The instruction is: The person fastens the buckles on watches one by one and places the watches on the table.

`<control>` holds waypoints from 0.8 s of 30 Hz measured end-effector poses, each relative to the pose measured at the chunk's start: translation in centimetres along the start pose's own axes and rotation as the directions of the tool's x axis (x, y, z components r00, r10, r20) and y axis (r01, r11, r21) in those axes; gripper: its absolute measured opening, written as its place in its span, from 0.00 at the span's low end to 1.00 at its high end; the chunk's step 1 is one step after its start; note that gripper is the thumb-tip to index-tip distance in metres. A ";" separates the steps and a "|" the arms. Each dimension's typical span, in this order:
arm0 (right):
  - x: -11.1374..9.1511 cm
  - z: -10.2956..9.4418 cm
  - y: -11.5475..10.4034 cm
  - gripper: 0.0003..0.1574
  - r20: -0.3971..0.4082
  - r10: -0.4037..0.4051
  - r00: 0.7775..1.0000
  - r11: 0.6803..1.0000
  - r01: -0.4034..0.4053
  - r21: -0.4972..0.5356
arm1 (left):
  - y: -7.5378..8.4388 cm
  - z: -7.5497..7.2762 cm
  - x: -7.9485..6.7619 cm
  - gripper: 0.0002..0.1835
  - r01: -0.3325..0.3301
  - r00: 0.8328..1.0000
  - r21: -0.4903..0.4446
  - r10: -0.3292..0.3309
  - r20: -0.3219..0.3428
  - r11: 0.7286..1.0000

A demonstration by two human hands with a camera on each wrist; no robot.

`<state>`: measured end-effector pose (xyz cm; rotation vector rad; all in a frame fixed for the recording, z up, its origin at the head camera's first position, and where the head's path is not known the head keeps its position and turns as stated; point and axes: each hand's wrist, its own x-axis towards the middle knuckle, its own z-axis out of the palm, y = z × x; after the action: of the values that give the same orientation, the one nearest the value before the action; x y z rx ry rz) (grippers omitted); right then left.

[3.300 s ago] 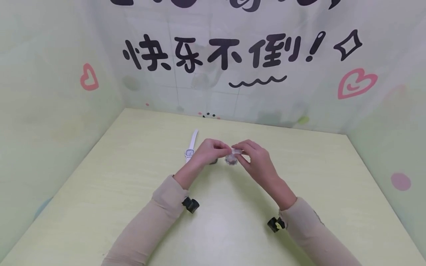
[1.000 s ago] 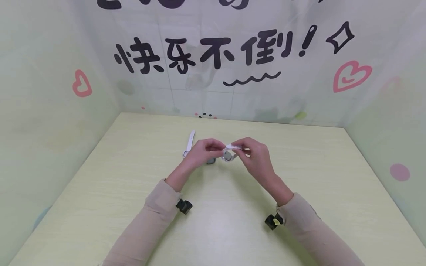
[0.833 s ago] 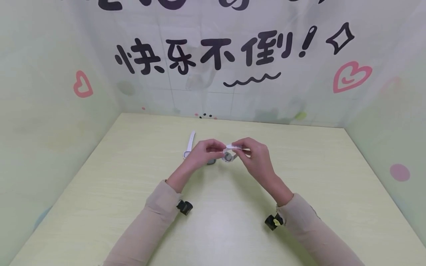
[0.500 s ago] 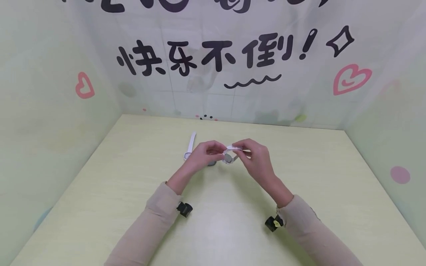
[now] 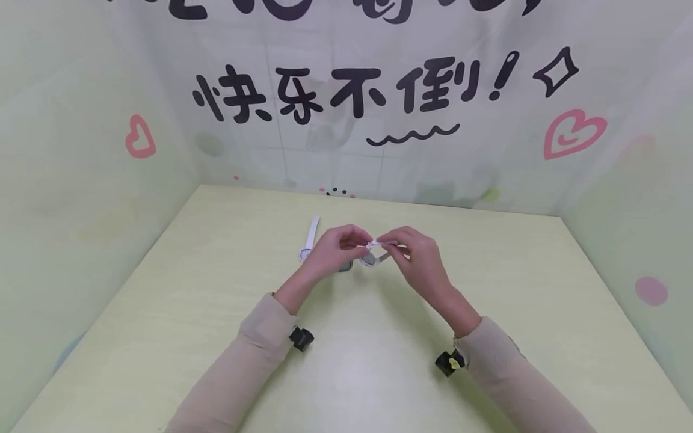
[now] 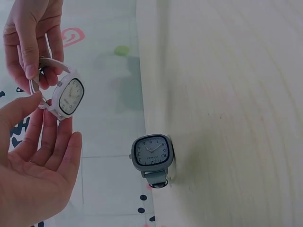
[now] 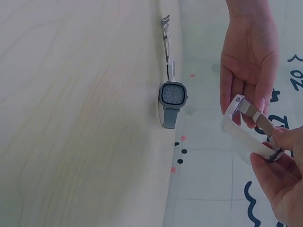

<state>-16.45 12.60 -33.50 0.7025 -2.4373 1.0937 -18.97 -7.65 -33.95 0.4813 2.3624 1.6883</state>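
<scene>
Between my two hands is a white wristwatch point(image 6: 72, 97), its strap bent round into a loop above the table. My left hand point(image 5: 337, 248) pinches the strap with thumb and fingertips, its fingers spread beneath the case in the left wrist view. My right hand point(image 5: 417, 255) pinches the strap near the metal buckle point(image 7: 276, 155). The case hangs below the fingertips in the head view, dial turned away. A grey watch point(image 6: 151, 152) lies on the table near my left hand, partly covered by it in the head view. Another white watch point(image 5: 305, 254) lies left of it, strap stretched out.
A pale wooden table point(image 5: 346, 361) carries the watches. Printed cloth walls stand round its back and sides, the back wall point(image 5: 335, 156) beyond the hands. Small black cameras point(image 5: 301, 338) sit at both sleeve cuffs.
The held watch has turned between the fingers, its case tilting and the strap loop now seen more edge-on. Both hands stay close together in nearly the same place. The head view has shifted slightly.
</scene>
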 end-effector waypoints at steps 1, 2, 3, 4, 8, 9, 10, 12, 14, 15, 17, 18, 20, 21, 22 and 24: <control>0.0 0.0 0.0 0.08 0.007 -0.002 1.000 1.000 0.003 -0.010 | 0.0 0.0 0.0 0.13 -0.007 1.000 0.003 0.007 -0.008 1.000; 0.0 0.0 0.0 0.08 0.013 -0.006 1.000 1.000 0.006 -0.019 | 0.0 0.1 0.0 0.13 -0.013 1.000 0.004 0.014 -0.019 1.000; 0.0 -0.1 0.0 0.08 0.017 -0.010 1.000 1.000 0.011 -0.025 | 0.0 0.1 0.0 0.13 -0.020 0.999 0.005 0.020 -0.031 1.000; 0.0 -0.1 0.0 0.08 0.018 -0.013 1.000 0.999 0.014 -0.034 | -0.1 0.2 0.0 0.13 -0.028 0.999 0.007 0.028 -0.041 1.000; -0.1 -0.1 0.1 0.08 0.013 -0.022 1.000 0.999 0.022 -0.050 | -0.1 0.5 -0.1 0.12 -0.037 0.997 0.022 0.039 -0.069 0.999; -0.2 -0.1 0.1 0.08 0.011 -0.025 1.000 0.998 0.025 -0.054 | -0.1 0.6 -0.1 0.12 -0.039 0.997 0.029 0.041 -0.073 0.999; -0.2 -0.1 0.1 0.08 0.010 -0.031 0.999 0.998 0.031 -0.059 | 0.0 0.7 -0.1 0.12 -0.042 0.996 0.037 0.045 -0.076 0.998; -0.2 -0.1 0.2 0.07 0.010 -0.048 0.999 0.997 0.048 -0.063 | 0.2 0.9 0.0 0.12 -0.050 0.995 0.053 0.054 -0.085 0.997; -0.1 -0.1 0.3 0.07 0.008 -0.067 0.998 0.995 0.068 -0.067 | 0.4 1.1 0.1 0.12 -0.055 0.994 0.071 0.062 -0.094 0.996; -0.1 -0.1 0.3 0.07 0.004 -0.075 0.997 0.995 0.075 -0.070 | 0.5 1.2 0.1 0.12 -0.057 0.993 0.078 0.065 -0.096 0.995; -0.1 -0.1 0.4 0.07 -0.002 -0.081 0.997 0.994 0.081 -0.068 | 0.5 1.3 0.2 0.12 -0.061 0.992 0.088 0.070 -0.103 0.994; -0.1 0.0 0.4 0.07 -0.006 -0.083 0.997 0.994 0.082 -0.067 | 0.5 1.3 0.2 0.12 -0.059 0.992 0.092 0.069 -0.106 0.994; -0.2 0.1 0.4 0.06 -0.009 -0.083 0.997 0.995 0.082 -0.058 | 0.5 1.5 0.2 0.12 -0.055 0.992 0.096 0.066 -0.110 0.994; -0.2 0.1 0.5 0.06 -0.008 -0.080 0.997 0.995 0.080 -0.054 | 0.5 1.5 0.2 0.12 -0.052 0.992 0.090 0.062 -0.112 0.995; -0.3 0.2 0.5 0.06 -0.007 -0.076 0.997 0.996 0.075 -0.048 | 0.4 1.6 0.1 0.12 -0.047 0.992 0.083 0.057 -0.116 0.995; -0.5 0.3 0.5 0.06 -0.006 -0.063 0.998 0.997 0.063 -0.039 | 0.3 1.8 0.0 0.11 -0.036 0.991 0.069 0.044 -0.123 0.997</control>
<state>-16.38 12.75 -34.23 0.7566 -2.4063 1.0207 -18.31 -5.98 -34.25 0.4494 2.5197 1.7085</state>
